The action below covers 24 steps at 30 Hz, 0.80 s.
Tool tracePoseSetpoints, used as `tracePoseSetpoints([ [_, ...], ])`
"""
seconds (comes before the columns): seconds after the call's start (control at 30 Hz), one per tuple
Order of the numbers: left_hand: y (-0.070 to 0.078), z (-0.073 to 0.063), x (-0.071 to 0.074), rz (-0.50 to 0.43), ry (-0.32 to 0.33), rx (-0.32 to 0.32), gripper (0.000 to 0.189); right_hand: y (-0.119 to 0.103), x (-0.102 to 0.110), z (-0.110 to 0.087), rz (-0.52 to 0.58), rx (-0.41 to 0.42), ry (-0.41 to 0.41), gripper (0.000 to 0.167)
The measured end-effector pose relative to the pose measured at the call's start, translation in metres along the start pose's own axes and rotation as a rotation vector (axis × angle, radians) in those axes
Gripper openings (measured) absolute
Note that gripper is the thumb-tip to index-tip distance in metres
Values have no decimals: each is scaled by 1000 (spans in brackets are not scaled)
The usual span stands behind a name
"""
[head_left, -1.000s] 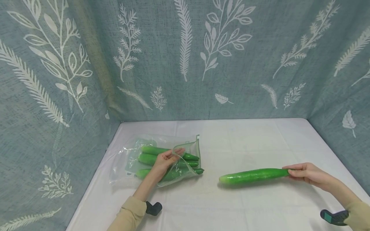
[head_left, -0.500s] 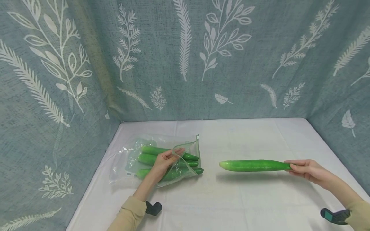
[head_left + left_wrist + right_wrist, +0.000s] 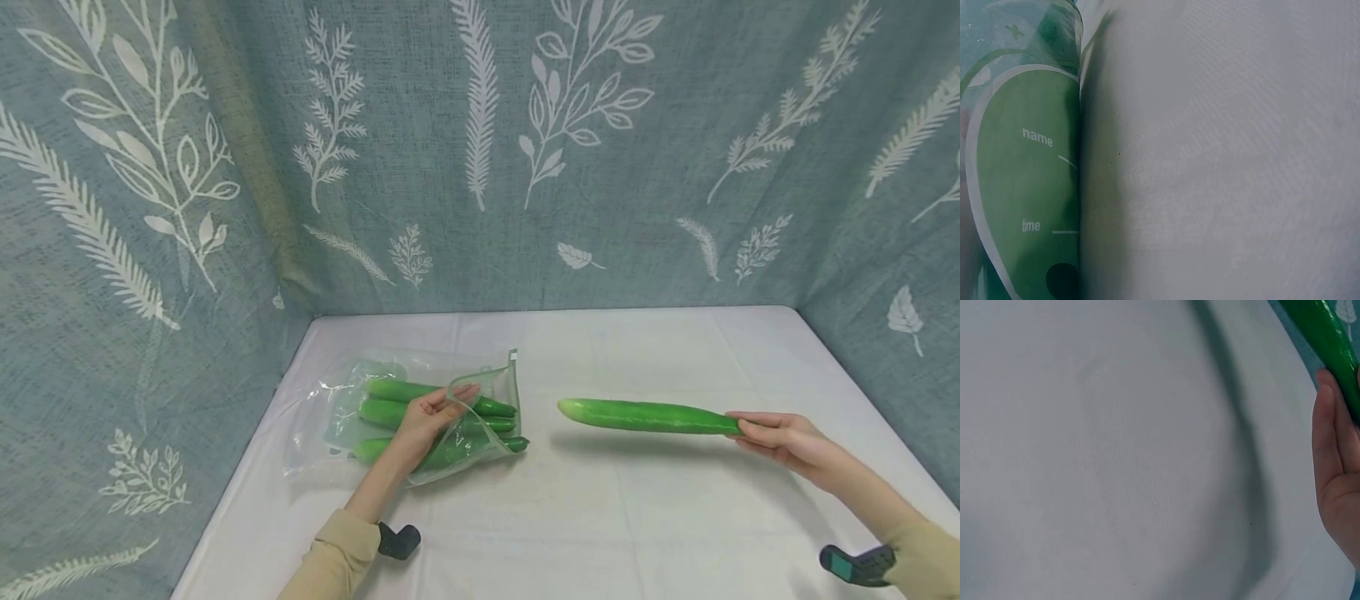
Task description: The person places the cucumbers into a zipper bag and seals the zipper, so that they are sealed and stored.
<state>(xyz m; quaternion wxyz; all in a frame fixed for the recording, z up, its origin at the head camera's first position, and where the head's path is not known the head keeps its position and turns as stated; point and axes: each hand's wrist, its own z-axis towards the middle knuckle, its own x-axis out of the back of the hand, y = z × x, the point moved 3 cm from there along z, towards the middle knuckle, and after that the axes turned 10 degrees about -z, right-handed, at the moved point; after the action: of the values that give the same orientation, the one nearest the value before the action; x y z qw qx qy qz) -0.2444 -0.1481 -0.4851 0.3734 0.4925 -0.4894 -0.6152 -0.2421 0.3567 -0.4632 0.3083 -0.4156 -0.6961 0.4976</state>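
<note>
A clear zip bag [image 3: 318,437] lies at the left of the table, mouth facing right, with 3 green cucumbers [image 3: 384,413] inside. My left hand [image 3: 423,421] pinches the bag's upper film at the mouth, which stands lifted there. In the left wrist view the bag's green label [image 3: 1029,181] reads "name" and "time". On the right, my right hand [image 3: 783,437] grips a long cucumber [image 3: 648,415] by its narrow end. It hangs above the table with its pale tip toward the bag mouth and a shadow beneath. The right wrist view shows the fingers [image 3: 1329,444] along the cucumber.
A white cloth [image 3: 637,533] covers the table. Blue-green curtains [image 3: 600,208] with white leaf prints stand around the back and sides. A dark wrist device [image 3: 399,542] sits on the left forearm, another wrist device [image 3: 855,567] on the right.
My right hand has raised the cucumber off the table and shifted it slightly left, toward the bag. The left hand and the bag have stayed in place.
</note>
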Motion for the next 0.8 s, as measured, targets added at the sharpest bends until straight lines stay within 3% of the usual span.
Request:
tracePoseSetpoints([
  [0.3,1,0,0,11,-9,-3,45,-1,-14,10,11,-18,96,19],
  [0.6,2,-1,-1,13,-13,-6,46,-1,-31,22,-8,-13,129,18],
  [0.67,2,-1,-1,10,-13,-6,46,-1,-35,25,-5,-18,138,26],
  [0.8,1,-1,-1,4,-12,-9,46,-2,-44,32,-37,-24,158,60],
])
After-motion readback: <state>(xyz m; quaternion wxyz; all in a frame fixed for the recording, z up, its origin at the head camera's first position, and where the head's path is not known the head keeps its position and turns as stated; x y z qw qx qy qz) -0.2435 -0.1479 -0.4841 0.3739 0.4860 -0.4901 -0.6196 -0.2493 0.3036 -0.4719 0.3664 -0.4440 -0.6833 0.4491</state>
